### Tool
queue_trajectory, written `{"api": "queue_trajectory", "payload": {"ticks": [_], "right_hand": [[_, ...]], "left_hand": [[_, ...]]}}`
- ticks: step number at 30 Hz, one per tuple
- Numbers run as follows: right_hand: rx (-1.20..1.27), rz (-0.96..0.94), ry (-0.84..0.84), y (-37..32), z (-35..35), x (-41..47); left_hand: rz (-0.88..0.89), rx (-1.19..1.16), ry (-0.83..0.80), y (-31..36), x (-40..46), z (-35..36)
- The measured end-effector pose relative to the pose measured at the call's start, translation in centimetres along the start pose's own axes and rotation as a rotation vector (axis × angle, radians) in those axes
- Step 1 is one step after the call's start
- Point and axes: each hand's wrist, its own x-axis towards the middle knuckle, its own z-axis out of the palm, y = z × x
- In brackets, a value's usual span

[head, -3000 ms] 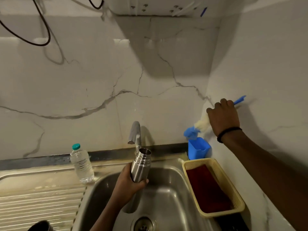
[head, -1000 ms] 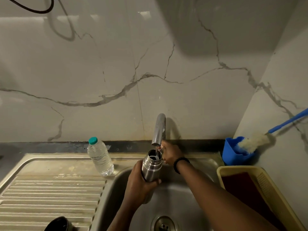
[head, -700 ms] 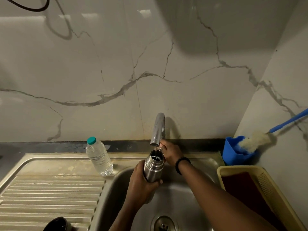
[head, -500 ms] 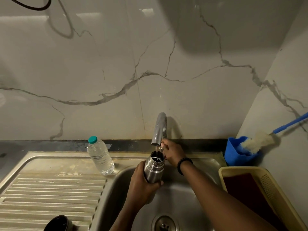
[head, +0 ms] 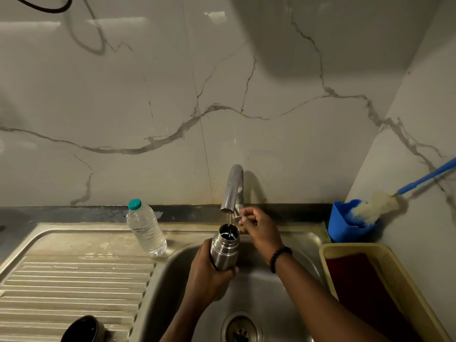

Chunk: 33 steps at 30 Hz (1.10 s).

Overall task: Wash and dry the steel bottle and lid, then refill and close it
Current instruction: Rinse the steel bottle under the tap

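Since the earliest frame the right hand (head: 257, 227) had left the blue-handled brush (head: 377, 204), which stood propped in its blue cup (head: 345, 225) at the far right corner, and had come across to the tap (head: 233, 188). In the last second little else had shifted; the bottle had stayed under the spout.

At the moment inspected, the right hand's fingers were curled and pinched on the small tap lever just right of the spout. The left hand (head: 209, 275) was wrapped around the lower body of the steel bottle (head: 225, 250), holding it upright over the sink (head: 291, 243) with its open mouth directly beneath the spout. A thin stream ran from the spout into the mouth.

The lid was off the bottle. A dark round object (head: 81, 329) sat at the near left edge of the draining board (possibly the lid, but this could not be confirmed). A clear plastic bottle (head: 146, 229) stood on the board left of the sink, and a yellow basket (head: 394, 272) holding a dark red cloth (head: 357, 290) lay to the right.

Assessment: the work appeared to be at a water-filling stage, most likely a rinse within the wash. Drying, refilling and closing appeared outstanding.
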Motion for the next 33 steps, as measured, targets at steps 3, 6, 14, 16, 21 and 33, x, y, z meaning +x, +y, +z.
{"api": "queue_trajectory", "payload": {"ticks": [3,6,14,16,21,33], "right_hand": [[-0.186,-0.062,0.035,0.4,0.3,0.8],[-0.334,-0.125,-0.005,0.4,0.7,1.9],[-0.455,-0.095,-0.139,-0.3,0.8,3.7],[-0.445,-0.091,-0.156,-0.2,0.7,3.8],[-0.423,-0.084,-0.153,0.0,0.7,3.8],[0.167,0.059,-0.163,-2.0,-0.8,0.0]], "left_hand": [[0.009,0.003,0.006,-0.1,-0.1,-0.1],[0.015,0.003,0.007,0.0,0.0,-0.1],[0.014,-0.008,0.015,0.2,0.5,-0.3],[0.018,-0.012,0.019,0.1,0.6,-0.3],[0.03,-0.03,-0.001,0.4,0.5,0.0],[0.029,-0.07,0.017,-0.3,0.4,0.0]]}}
